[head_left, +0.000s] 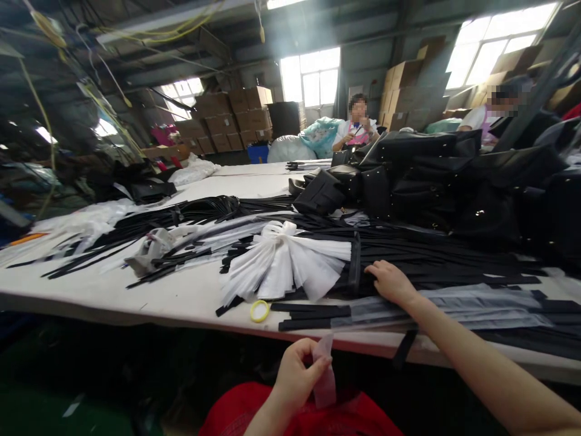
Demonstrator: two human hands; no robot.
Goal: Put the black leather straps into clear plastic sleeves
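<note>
My left hand is near my red-clad lap, below the table edge. Its thumb and fingers are closed on a translucent white plastic sleeve, which hangs down flat. Over the table, my right hand reaches out above long black straps, fingers slightly bent and apart, with nothing visible in them. Left of its fingertips, a short black strap lies across the others. A fanned-out bundle of white plastic sleeves spreads beside it. Several straps partly inside clear sleeves lie along the near edge.
A yellow tape roll lies near the table's front edge. Black bags are heaped at the back right. A crumpled grey-white cloth-like item lies left. Two people sit beyond the table, near stacked cardboard boxes.
</note>
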